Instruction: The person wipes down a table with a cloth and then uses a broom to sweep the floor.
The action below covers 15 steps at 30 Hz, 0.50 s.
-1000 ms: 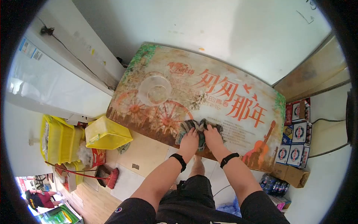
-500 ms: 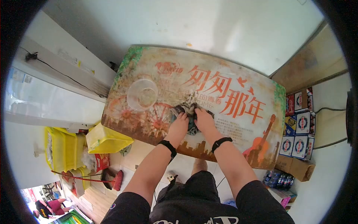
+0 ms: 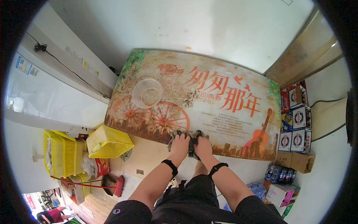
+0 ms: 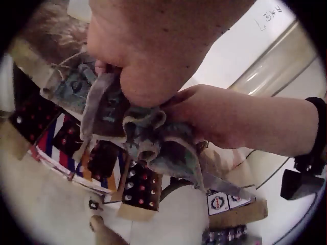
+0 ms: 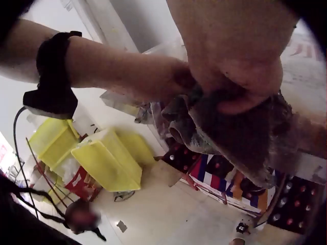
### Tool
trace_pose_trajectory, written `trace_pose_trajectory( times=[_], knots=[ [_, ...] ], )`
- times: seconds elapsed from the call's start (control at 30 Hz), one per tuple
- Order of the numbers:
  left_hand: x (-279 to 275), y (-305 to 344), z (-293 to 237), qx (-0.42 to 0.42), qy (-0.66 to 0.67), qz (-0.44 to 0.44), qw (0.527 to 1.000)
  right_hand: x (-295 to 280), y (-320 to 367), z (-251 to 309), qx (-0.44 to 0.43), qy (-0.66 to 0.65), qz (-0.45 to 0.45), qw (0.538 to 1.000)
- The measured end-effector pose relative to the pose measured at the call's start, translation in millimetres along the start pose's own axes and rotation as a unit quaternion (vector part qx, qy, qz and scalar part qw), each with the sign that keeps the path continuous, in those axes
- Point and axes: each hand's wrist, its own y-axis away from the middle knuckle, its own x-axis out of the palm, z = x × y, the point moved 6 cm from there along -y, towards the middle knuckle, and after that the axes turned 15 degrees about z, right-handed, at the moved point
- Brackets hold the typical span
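Note:
A damp-looking, dark patterned rag (image 3: 192, 141) lies bunched at the near edge of a printed tabletop (image 3: 209, 119), part of it over the edge. My left hand (image 3: 179, 145) grips its left part, and my right hand (image 3: 203, 146) holds the right part close beside it. In the left wrist view the folded rag (image 4: 168, 148) hangs below the edge between both hands. From the right wrist, the thumb shows curled over the cloth (image 5: 235, 135). A clear plastic bowl (image 3: 138, 95) stands on the tabletop at the left.
Yellow crates (image 3: 110, 142) and a red broom (image 3: 118, 186) are on the floor at left. Stacked boxes (image 3: 298, 117), a cardboard box (image 3: 298, 162) and packed bottles (image 3: 279, 174) line the right. Crates of bottles (image 4: 138, 186) stand under the table. A white wall (image 3: 179, 26) rises behind it.
Both hands pushed the rag forward toward the middle of the tabletop, then drew it back to the near edge. The bowl keeps its place on the table.

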Motion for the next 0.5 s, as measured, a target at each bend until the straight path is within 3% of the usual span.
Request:
trace_pose_trajectory(
  times=[0.3,0.4,0.5],
  knots=[
    [-15.6,-36.4,22.9,-0.010,0.068,0.009,0.998,-17.2,-28.1,8.0,0.007,-0.083,-0.060,0.995],
    [-31.0,-55.9,32.5,-0.023,0.052,0.000,0.998,-33.8,-49.3,16.0,0.038,-0.126,-0.036,0.991],
    [-48.2,-71.7,42.4,-0.030,0.055,-0.039,0.997,-46.6,-76.2,23.2,0.012,-0.115,-0.039,0.993]
  ],
)
